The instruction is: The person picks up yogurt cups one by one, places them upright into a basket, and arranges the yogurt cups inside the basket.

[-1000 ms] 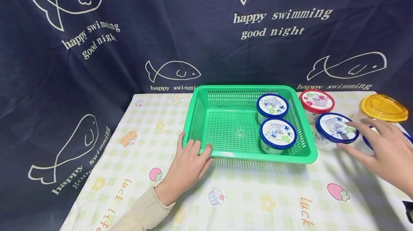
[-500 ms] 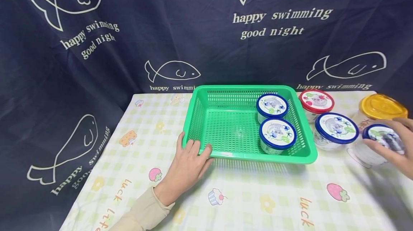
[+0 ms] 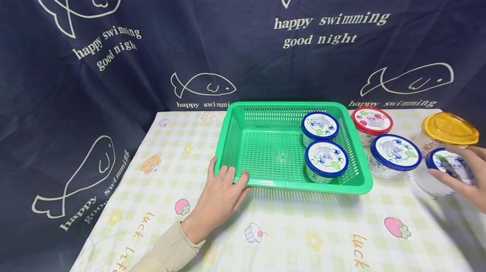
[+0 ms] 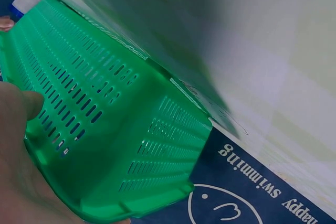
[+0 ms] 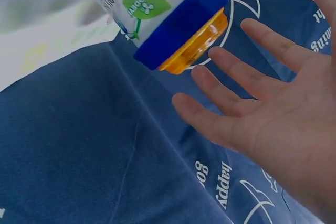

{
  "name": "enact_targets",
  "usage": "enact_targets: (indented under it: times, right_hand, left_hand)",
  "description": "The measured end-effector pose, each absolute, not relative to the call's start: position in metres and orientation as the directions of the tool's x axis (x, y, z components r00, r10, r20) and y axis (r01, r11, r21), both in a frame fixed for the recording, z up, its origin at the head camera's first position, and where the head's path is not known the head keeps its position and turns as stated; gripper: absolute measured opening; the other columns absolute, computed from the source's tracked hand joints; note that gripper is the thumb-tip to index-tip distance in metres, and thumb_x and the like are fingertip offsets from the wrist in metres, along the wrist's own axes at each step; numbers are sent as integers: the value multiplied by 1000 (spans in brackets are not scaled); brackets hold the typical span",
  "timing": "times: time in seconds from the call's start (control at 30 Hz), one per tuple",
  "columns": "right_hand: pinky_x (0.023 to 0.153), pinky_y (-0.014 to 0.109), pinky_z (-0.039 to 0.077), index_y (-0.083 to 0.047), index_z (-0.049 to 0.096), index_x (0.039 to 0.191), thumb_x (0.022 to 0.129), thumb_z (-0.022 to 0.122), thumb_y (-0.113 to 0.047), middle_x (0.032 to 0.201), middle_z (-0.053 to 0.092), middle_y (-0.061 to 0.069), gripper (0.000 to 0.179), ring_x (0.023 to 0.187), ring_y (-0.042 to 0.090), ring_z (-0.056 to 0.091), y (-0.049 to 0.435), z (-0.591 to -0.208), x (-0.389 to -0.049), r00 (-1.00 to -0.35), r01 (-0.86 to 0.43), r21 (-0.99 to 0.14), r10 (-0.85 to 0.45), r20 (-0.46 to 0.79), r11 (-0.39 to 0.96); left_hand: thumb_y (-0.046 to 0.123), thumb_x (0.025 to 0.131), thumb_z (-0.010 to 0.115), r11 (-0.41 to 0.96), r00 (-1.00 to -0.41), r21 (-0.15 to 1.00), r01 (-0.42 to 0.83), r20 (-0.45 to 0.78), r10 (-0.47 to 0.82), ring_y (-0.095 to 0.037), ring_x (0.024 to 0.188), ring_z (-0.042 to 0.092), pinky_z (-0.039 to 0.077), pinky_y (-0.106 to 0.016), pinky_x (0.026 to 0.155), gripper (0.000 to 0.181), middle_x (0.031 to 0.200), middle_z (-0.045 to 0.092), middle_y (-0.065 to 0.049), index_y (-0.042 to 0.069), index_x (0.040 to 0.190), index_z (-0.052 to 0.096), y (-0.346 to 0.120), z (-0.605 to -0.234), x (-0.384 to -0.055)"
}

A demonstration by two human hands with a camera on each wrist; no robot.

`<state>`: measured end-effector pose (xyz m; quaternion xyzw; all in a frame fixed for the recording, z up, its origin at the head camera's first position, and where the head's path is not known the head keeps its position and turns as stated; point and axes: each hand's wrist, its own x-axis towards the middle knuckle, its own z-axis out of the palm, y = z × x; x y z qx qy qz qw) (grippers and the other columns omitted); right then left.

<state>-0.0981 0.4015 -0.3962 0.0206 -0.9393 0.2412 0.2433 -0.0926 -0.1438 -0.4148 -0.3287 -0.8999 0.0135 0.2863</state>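
Fingers (image 5: 244,72) of the right hand (image 3: 479,180), wide near the rightmost blue-lidded tub (image 3: 445,163), could topple it by closing off-centre, while the left hand (image 3: 221,194) grips the green basket (image 3: 284,184).

Cloth-covered tbl (image 3: 281,242), wht & lt-grn check w/ cartoon prints (image 3: 397,227). Green bskt (image 3: 296,185) sits twd back edge. Just beside its R end: red-lid tub (image 3: 372,120) at rear, blue-lid tub (image 3: 396,152) nearer front. Further R: yellow-lid tub (image 3: 449,128) at rear, 2nd blue tub (image 3: 446,162) in front.
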Motion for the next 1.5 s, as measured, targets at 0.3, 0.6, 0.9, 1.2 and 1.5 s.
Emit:
enact_targets:
  times: [0.3, 0.6, 0.9, 1.2, 1.5]
  right_hand:
    - [115, 61, 18, 10, 45, 131, 86, 74, -36, 133, 33, 43, 70, 122, 56, 28, 404, -404, -100, -908, -67, -435, 125, 399, 898]
    - [110, 70, 18, 10, 44, 128, 90, 66, -49, 125, 35, 47, 74, 122, 61, 28, 404, -408, -104, -921, -27, -394, 130, 367, 919]
    - [107, 69, 20, 13, 47, 120, 91, 68, -40, 113, 40, 49, 64, 117, 61, 30, 408, -414, -106, -892, -141, -427, 73, 447, 893]
    - [102, 68, 23, 11, 45, 121, 90, 67, -40, 116, 38, 47, 63, 116, 61, 30, 424, -430, -117, -895, -125, -431, 87, 439, 894]
    - [80, 61, 27, 8, 48, 123, 80, 77, -34, 114, 40, 42, 67, 104, 57, 37, 470, -475, -137, -891, -106, -408, 96, 444, 907]
  left_hand:
    - [40, 101, 45, 784, -619, -209, 585, 509, 598, -31, 89, 55, 25, -70, 109, 34, 89, 53, -10, 14, 118, 59, -145, -416, -92]
    - [40, 101, 45, 780, -608, -213, 588, 520, 600, -31, 89, 55, 30, -71, 106, 34, 88, 53, -10, 13, 117, 59, -146, -416, -91]
    - [40, 101, 46, 779, -603, -213, 589, 526, 600, -31, 88, 54, 29, -71, 106, 34, 89, 52, -10, 13, 117, 59, -147, -416, -90]
    - [41, 102, 44, 781, -610, -219, 585, 517, 601, -30, 88, 54, 28, -71, 107, 33, 89, 54, -9, 15, 116, 59, -146, -415, -92]
    - [39, 101, 47, 776, -607, -218, 592, 513, 607, -30, 89, 55, 26, -71, 108, 31, 88, 53, -8, 14, 115, 59, -145, -417, -93]
